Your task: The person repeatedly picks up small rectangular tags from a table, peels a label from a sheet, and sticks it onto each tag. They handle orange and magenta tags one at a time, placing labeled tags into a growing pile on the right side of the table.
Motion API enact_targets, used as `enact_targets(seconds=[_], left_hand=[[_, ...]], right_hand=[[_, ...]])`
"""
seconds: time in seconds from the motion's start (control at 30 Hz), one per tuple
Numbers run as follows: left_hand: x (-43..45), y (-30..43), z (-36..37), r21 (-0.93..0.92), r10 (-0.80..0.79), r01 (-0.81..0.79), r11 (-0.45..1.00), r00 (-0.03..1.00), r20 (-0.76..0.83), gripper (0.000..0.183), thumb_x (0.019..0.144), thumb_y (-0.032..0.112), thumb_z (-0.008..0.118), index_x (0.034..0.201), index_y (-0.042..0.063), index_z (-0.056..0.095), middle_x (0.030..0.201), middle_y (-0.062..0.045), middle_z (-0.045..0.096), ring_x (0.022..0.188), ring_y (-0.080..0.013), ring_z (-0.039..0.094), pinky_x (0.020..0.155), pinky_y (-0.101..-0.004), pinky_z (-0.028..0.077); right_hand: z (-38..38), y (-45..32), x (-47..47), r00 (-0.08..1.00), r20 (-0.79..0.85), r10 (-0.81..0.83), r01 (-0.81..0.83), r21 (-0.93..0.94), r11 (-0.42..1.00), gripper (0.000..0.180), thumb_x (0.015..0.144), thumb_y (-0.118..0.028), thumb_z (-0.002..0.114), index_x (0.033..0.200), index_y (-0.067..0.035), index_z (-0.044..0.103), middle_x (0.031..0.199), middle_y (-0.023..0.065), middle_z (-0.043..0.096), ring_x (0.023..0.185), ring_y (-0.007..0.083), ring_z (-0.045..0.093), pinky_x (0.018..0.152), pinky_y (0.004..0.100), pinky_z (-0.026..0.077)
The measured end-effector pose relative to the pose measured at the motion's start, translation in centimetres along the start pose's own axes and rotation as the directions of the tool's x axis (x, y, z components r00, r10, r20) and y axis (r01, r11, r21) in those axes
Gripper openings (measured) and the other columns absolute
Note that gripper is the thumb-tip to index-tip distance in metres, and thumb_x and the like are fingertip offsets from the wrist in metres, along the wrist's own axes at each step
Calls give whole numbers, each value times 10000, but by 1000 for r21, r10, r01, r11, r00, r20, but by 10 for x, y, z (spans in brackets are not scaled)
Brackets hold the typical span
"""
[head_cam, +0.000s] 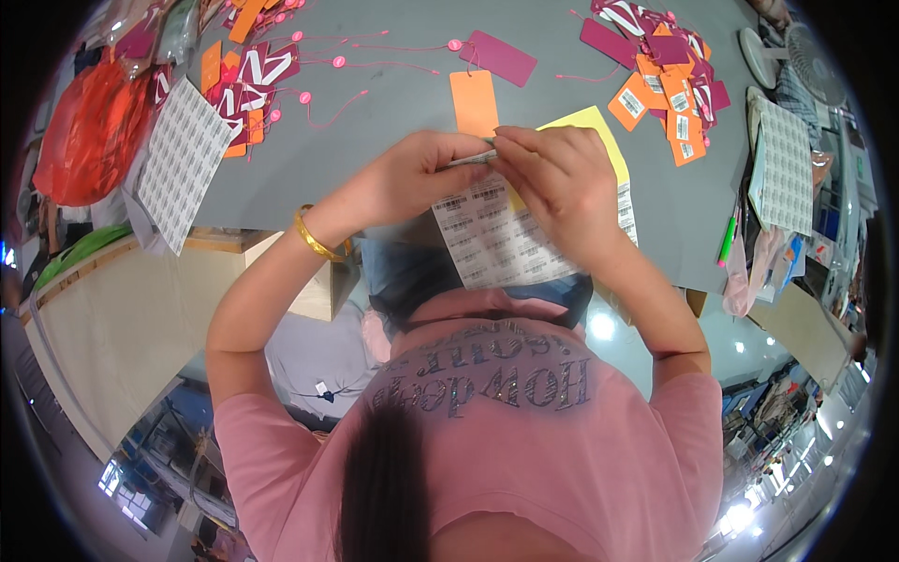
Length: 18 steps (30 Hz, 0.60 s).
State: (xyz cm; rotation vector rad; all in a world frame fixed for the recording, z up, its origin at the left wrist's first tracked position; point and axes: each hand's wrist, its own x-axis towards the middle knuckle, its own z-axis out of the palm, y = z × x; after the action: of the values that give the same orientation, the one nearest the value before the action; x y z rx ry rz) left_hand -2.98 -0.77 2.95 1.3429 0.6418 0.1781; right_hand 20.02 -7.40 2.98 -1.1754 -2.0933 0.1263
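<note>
My left hand (435, 165) grips the upper edge of a sheet of barcode stickers (491, 235) between thumb and fingers. The fingertips of my right hand (555, 168) meet those of the left at that edge; whether a single sticker is pinched there is hidden. A yellow backing (597, 133) shows behind my right hand. Just beyond my fingertips lies a blank orange hang tag (474, 102), strung to a purple tag (500, 57) with a pink cord and round seal.
Purple and orange tags (256, 77) are heaped at the left; another heap with barcode stickers (674, 91) lies at the right. More sticker sheets (186, 154) (785, 165) rest at both table sides. A red plastic bag (91, 133), a small fan (811, 60) and a green marker (727, 240) are near the edges.
</note>
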Motion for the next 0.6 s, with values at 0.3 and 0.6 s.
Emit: enact_targets(seconds=[0.3, 0.6], left_hand=[[8, -25, 4, -472, -202, 169, 865, 979, -20, 359, 1111, 230, 508, 1275, -17, 710, 1098, -29, 749, 954, -91, 680, 842, -257, 545], [27, -31, -2, -354, -303, 372, 858, 923, 238, 249, 1036, 231, 656, 1107, 20, 767, 957, 8, 735, 851, -52, 678, 718, -242, 530]], right_hand=[[-1, -10, -14, 989, 47, -140, 143, -77, 987, 352, 688, -29, 836, 1024, -24, 728, 1160, 73, 739, 893, 249, 693, 738, 365, 524], [-12, -22, -16, 975, 209, -77, 22, 250, 968, 212, 752, -46, 771, 958, -17, 733, 1094, 72, 698, 889, 211, 644, 712, 314, 522]])
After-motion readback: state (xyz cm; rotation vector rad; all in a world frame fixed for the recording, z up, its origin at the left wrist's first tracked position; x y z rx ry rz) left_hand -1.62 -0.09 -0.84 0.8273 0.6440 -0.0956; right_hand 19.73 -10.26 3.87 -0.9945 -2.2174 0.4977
